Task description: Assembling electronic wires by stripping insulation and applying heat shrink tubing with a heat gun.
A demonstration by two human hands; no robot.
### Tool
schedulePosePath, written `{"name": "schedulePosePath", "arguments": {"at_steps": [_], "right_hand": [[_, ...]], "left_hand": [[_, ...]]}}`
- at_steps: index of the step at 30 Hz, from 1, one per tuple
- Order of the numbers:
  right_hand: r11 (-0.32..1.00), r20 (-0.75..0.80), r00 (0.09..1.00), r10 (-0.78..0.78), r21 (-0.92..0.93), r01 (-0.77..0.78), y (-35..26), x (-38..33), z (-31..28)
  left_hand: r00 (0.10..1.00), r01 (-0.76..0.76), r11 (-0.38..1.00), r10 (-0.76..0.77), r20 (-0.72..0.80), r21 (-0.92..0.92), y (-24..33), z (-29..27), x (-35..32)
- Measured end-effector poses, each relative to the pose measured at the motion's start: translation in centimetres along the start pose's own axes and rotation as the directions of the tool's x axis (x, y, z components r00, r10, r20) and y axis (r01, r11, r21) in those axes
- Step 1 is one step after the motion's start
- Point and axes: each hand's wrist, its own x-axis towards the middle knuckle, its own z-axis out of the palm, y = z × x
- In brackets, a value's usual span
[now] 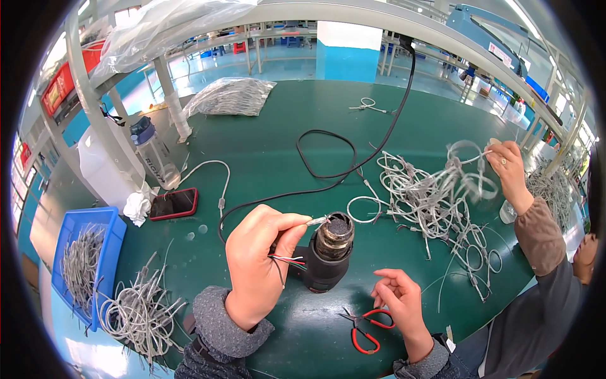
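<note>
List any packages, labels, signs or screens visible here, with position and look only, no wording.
Phone: flat on the green table, left of the left hand; dark screen, red case.
Clear plastic bag: far left of the table, crinkled, full of grey cables.
Water bottle: beside a white post; clear, blue cap, dark lettering.
Label: white rectangle on the blue machine, upper right.

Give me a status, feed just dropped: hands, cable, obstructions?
Left hand pinches cable end over heat gun. Right hand open by red scissors. Nothing between.
</note>
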Motion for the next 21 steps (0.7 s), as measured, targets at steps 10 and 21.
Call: {"name": "schedulePosePath", "arguments": {"at_steps": [10,21], "right_hand": [[1.000,-0.009,1.000,-0.018,0.014,0.018,0.2,0.2,0.0],[0.991,-0.081,0.988,-0.129,0.027,0.132,-0.6,-0.8,0.4]], "left_hand": [[0.998,0.067,0.985,-0.066,0.009,-0.159,0.4,-1.1,-0.1],[0.999,-0.049,0.972,0.048,-0.009,-0.230,6.3,-6.2,-3.6]]}}
